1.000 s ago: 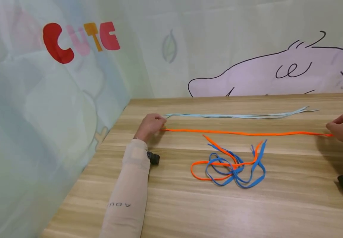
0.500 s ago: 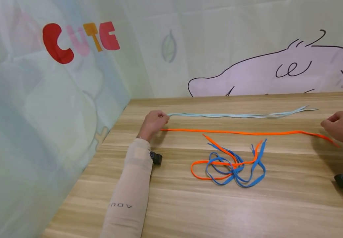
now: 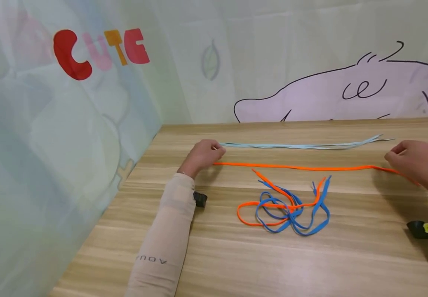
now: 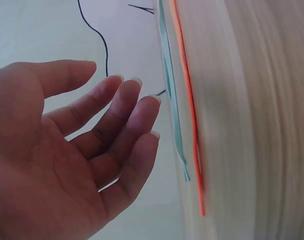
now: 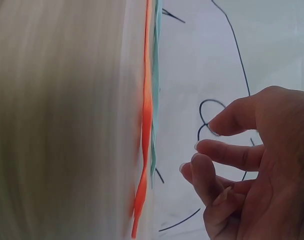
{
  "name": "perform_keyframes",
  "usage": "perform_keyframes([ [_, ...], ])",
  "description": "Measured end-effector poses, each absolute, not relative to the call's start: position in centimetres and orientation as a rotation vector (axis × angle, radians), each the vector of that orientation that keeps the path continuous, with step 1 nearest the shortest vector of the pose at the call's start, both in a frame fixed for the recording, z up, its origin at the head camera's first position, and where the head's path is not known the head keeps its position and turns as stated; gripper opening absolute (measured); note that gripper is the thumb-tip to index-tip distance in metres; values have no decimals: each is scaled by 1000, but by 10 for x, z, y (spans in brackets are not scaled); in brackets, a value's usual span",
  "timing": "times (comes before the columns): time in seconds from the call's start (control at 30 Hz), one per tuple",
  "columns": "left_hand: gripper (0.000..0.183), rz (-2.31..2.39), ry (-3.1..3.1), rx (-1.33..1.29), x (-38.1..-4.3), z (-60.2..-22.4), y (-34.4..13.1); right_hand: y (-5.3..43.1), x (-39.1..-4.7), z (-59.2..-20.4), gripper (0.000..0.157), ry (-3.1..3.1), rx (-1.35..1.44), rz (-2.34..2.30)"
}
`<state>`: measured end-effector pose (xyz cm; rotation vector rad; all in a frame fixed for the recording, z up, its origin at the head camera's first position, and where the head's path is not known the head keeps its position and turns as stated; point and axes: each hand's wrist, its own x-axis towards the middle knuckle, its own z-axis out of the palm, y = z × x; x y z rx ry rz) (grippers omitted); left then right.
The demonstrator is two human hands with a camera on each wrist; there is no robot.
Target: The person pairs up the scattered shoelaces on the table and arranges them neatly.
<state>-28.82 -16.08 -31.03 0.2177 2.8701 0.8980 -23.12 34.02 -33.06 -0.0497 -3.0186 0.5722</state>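
Observation:
An orange shoelace [image 3: 292, 166] lies stretched across the table, its right end bending toward the near side. Behind it runs a pair of light blue shoelaces [image 3: 299, 146]. My left hand [image 4: 87, 135] hovers over the left ends of both, fingers loosely bent and holding nothing. Above the orange lace's right end hangs my right hand [image 5: 242, 160], its thumb and index finger apart with nothing between them. Nearer to me, a second orange shoelace [image 3: 249, 203] lies tangled with blue shoelaces [image 3: 323, 225] in a loose heap.
The wooden table [image 3: 243, 264] meets a printed cloth backdrop [image 3: 184, 99] along its far and left sides. A black wrist camera [image 3: 200, 199] sits on the left sleeve, and another black camera [image 3: 422, 229] is on the right wrist.
My right hand has let go of the orange shoelace, whose right end dropped toward the near side. Both hands have moved inward, toward each other. The tangled heap stays put.

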Motion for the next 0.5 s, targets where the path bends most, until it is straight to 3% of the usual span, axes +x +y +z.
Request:
perform_keyframes([
  [0.5, 16, 807, 2456, 679, -273, -311, -122, 309, -231, -329, 35, -2975, 34, 631],
])
